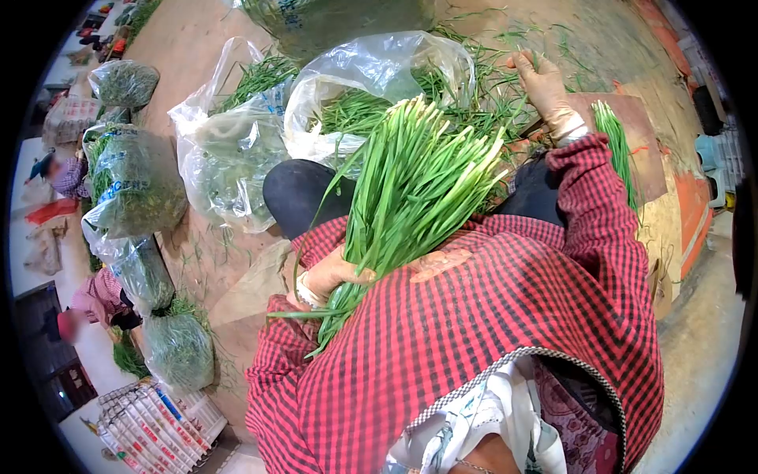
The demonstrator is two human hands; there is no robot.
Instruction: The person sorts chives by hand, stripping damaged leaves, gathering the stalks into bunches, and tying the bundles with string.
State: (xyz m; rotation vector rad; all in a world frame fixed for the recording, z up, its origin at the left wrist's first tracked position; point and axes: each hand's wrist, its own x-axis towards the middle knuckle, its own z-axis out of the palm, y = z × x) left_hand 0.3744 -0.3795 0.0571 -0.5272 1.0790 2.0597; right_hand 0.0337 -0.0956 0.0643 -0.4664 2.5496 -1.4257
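Left hand (332,274) grips green bunch (410,186). Right hand (542,85) beyond bunch's right side, fingers curled; can't tell if loaded. Clear bag (355,66) just past bunch.

Fingers of the left hand (335,272) are partly hidden by the bunch of green stalks (418,174). The open plastic bag (371,63) directly beyond the bunch is partly covered by it. Farther beyond the bunch, a filled bag (339,24) is cut off by the upper edge. Whether anything is pinched by the right hand (541,83), beyond and right of the bunch, cannot be told. Far left of the bunch, two people's heads (66,325) (49,167) are blurred.
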